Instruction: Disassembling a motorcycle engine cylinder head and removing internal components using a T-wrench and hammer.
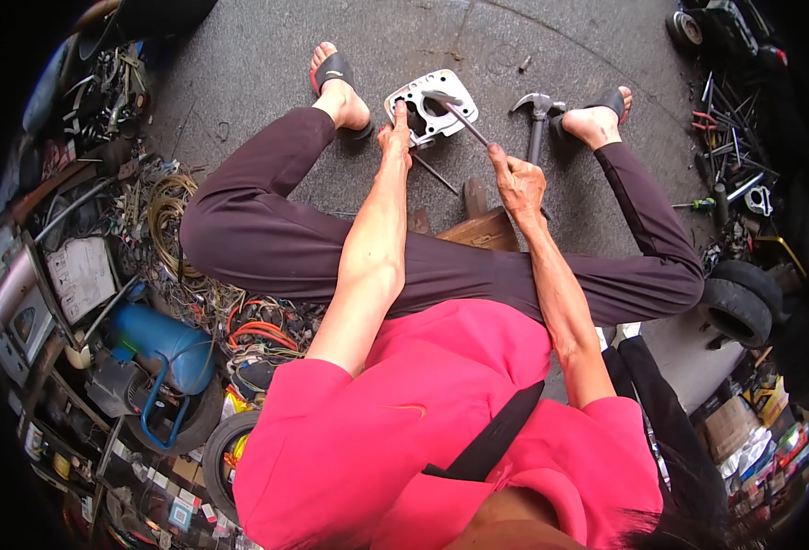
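Observation:
A silver-grey cast metal housing (pixel 464 89) with large openings and bolt holes lies on the ground between my feet. My left hand (pixel 395 135) is at its left side, index finger stretched onto the top and the other fingers curled at the near edge. My right hand (pixel 519 186) is closed round a slim metal-shafted tool (pixel 467 123). Its flat, elongated head lies over the housing's opening; I cannot tell if it touches. A claw hammer (pixel 537 119) rests on the ground right of the housing. Near my left hand lies a thin metal rod (pixel 437 174).
A wooden block (pixel 483 231) is between my legs. On the left are a blue tank (pixel 161 344), coiled wire (pixel 168 215) and heaped scrap. Hand tools (pixel 730 137), a green-handled screwdriver (pixel 698 204) and tyres (pixel 736 307) lie on the right.

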A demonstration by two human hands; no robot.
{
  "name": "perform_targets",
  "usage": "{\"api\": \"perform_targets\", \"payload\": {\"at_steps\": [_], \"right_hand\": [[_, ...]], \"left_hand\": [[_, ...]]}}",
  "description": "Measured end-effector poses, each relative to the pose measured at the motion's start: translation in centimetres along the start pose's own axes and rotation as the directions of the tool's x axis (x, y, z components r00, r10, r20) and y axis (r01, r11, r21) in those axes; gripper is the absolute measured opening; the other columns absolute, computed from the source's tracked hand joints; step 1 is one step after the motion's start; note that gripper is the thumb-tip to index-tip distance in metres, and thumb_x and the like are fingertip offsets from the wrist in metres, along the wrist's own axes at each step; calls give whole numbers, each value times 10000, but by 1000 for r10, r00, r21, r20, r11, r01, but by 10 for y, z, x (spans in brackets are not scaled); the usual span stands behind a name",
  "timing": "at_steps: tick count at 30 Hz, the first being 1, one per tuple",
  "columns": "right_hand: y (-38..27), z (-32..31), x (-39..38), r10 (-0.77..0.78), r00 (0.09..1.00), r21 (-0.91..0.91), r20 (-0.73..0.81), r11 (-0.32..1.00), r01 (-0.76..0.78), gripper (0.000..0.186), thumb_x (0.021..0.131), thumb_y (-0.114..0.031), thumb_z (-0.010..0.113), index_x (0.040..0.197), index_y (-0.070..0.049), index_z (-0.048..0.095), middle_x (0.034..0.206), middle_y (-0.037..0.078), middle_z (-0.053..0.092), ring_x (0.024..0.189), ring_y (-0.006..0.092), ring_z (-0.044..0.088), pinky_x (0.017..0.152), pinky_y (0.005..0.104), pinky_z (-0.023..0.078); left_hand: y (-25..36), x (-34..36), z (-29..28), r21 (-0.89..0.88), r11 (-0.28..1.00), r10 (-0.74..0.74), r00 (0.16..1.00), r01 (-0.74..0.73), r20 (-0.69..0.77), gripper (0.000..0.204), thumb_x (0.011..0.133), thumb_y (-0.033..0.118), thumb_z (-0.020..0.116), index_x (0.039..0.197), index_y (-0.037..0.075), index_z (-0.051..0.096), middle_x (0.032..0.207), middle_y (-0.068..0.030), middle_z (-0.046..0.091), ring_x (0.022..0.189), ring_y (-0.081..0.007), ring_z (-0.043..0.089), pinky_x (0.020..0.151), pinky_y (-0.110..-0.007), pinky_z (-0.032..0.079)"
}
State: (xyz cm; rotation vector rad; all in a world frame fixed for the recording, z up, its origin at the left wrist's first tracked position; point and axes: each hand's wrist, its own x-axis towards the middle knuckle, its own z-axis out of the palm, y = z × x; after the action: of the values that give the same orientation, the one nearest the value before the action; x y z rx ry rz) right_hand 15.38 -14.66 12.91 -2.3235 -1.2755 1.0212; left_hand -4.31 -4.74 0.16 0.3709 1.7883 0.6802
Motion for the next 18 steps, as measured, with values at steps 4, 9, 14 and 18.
{"api": "perform_targets", "payload": {"at_steps": [4,9,14,18], "right_hand": [[-4,0,4,11,1000,-6,12,1000,-11,786,848,-719,372,597,-13,611,604,223,582,613,388,604,598,454,450],[-7,7,14,71,995,-203,66,978,-57,791,841,-727,377,654,-10,655,675,252,613,724,427,627,684,494,469],[-2,-4,2,7,1000,-6,13,1000,-6,763,858,-693,404,617,-4,626,571,208,569,575,380,582,586,459,436],[-3,-1,5,9,1000,52,2,999,-9,751,863,-677,427,602,2,613,530,191,534,519,343,548,553,435,418]], "left_hand": [[-3,4,3,-14,1000,-19,999,18,-42,836,750,668,638,1123,-80,599,1085,-192,615,956,-254,590,841,-370,473],[-7,10,3,168,986,27,998,-17,-59,868,749,709,593,1115,-78,601,1121,-225,595,1015,-287,579,864,-384,464],[-6,18,-2,40,995,-95,995,95,14,928,690,653,703,1273,-36,486,1193,-151,574,1009,-262,597,786,-425,540],[-7,7,4,-17,999,-31,998,30,-53,819,750,675,634,1077,-76,630,987,-179,640,892,-229,591,788,-361,477]]}}
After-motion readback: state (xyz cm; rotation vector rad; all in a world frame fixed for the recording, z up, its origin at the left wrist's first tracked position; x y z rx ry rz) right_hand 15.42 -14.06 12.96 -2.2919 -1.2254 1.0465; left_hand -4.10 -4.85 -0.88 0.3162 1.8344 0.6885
